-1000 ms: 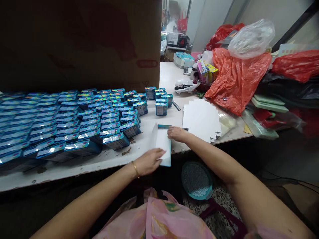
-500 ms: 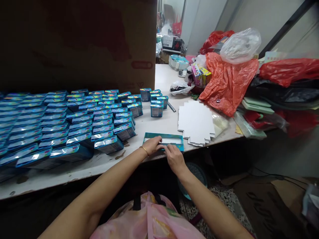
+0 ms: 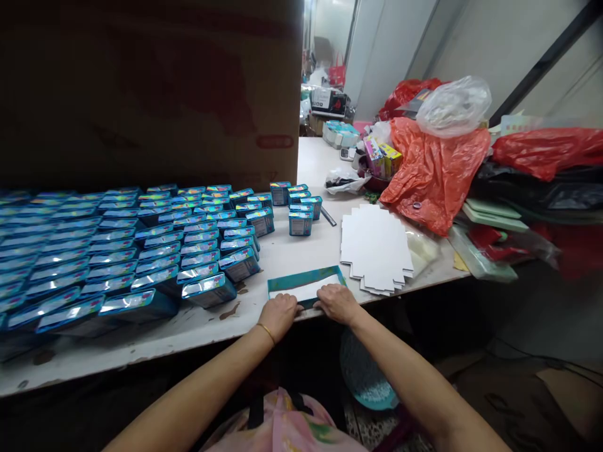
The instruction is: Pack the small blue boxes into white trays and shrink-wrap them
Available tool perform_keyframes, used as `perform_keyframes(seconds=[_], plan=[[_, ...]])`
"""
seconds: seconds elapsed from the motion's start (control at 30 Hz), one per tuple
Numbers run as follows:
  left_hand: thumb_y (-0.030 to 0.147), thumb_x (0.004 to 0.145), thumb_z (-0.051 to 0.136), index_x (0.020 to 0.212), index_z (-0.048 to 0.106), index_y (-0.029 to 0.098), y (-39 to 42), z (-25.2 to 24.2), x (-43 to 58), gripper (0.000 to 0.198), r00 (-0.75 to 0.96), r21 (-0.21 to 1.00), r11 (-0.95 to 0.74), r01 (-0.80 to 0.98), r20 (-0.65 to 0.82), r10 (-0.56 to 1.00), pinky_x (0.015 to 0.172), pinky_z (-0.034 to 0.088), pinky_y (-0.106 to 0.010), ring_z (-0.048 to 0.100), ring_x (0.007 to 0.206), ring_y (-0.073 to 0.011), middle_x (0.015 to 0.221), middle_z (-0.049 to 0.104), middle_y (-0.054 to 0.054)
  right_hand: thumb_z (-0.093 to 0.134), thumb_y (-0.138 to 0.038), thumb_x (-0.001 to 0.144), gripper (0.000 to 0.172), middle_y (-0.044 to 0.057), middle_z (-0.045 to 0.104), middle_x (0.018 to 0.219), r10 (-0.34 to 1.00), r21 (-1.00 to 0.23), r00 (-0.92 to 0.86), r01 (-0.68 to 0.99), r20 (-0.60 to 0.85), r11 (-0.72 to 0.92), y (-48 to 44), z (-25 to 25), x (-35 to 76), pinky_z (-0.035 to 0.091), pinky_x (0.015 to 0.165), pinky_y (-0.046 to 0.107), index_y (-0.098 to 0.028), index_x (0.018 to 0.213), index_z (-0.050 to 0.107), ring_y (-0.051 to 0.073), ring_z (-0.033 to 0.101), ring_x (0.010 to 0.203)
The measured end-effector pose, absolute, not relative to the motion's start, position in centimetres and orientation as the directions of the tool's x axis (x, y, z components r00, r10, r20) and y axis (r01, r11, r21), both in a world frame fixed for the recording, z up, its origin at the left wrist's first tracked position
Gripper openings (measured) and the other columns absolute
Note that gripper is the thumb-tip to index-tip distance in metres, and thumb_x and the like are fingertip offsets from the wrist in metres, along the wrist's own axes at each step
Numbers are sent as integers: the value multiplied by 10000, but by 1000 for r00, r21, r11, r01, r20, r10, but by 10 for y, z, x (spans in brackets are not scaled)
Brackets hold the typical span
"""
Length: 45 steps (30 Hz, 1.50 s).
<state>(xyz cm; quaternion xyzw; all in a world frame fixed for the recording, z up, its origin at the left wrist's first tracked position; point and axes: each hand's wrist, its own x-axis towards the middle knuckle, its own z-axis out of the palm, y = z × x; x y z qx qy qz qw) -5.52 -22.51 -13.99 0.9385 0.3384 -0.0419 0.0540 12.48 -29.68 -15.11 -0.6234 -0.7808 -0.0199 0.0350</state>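
Observation:
A shallow teal cardboard tray (image 3: 305, 277) with a white inside lies at the table's front edge. Its near wall is gripped on the left by my left hand (image 3: 281, 311), fingers curled over the rim. My right hand (image 3: 337, 302) grips the same wall a short way to the right, fingers bent over it. The thumbs are mostly out of sight. Just right of the tray lies a stack of flat white die-cut card blanks (image 3: 375, 246).
Rows of blue packs (image 3: 155, 251) fill the table's left side, before a large brown carton (image 3: 151, 94). A few more blue packs (image 3: 300, 223) stand mid-table beside a thin strip (image 3: 328, 216). Orange plastic bags (image 3: 438, 176) are heaped at right. Below is a teal basin (image 3: 372, 376).
My hands have moved from inside the tray to its near wall, slightly further apart and closer to me. The tray is turned a little and more of its white inside shows.

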Motion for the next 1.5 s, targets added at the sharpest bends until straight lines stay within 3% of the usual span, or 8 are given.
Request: perform_keyframes(seconds=[0.23,0.37,0.5,0.63,0.77,0.9,1.33,1.5], plan=[[474,859,296,929,581,142,-218,-103,-58,443,722,219,-703,676,-9,691,752,418,-344,554,858,-231,920,586,-114,650,-427,680,395,89,562,1063,907,-259,-389,870,161,419,-227,-114,171,384,856,367,-186,989,599,222,498,1001],[444,847,355,1169,466,129,-182,-91,-63,464,663,197,-674,712,129,737,829,390,-368,496,996,-262,1058,537,-145,592,-435,722,438,97,536,1131,931,-582,69,797,358,165,-184,-91,212,413,857,367,-192,1085,562,202,519,986],[433,822,415,1225,407,118,-155,-103,-52,512,675,193,-656,730,-52,736,768,421,-369,556,910,-264,999,579,-146,483,-439,782,407,85,573,1046,850,-763,446,641,281,-85,-178,-97,216,469,747,348,-172,1082,550,177,565,829],[343,823,426,1032,536,161,-145,-117,-27,298,676,167,-655,737,-178,715,749,433,-351,581,886,-248,951,608,-119,520,-384,763,461,111,528,1150,913,-549,318,825,255,-134,-196,-115,183,431,824,372,-171,1171,484,222,510,996],[128,826,336,975,542,150,-142,-125,-10,255,677,132,-666,734,-226,701,743,443,-353,589,872,-230,936,608,-122,487,-172,779,310,80,546,1133,966,-98,-245,963,83,252,-185,-118,158,378,857,339,-215,1082,535,202,454,1074],[77,834,277,988,515,143,-146,-128,-10,291,690,111,-684,721,-214,692,748,446,-368,564,918,-233,943,587,-127,415,-159,820,169,62,608,906,865,77,-483,865,-135,495,-159,-116,156,386,747,312,-194,871,573,176,515,880],[58,836,207,1003,491,140,-162,-128,-47,339,664,-21,-694,719,-272,696,655,475,-370,606,788,-231,870,593,-140,483,-126,793,113,19,603,745,796,-164,-596,779,106,605,-160,-133,146,423,661,269,-187,767,574,140,515,727],[235,810,445,1245,372,121,-158,-114,-46,456,705,139,-691,709,-111,701,773,456,-429,555,967,-293,1052,567,-183,499,-384,807,262,38,597,1016,887,-451,-210,799,411,398,-139,-105,179,389,898,331,-235,1005,585,177,523,974]])
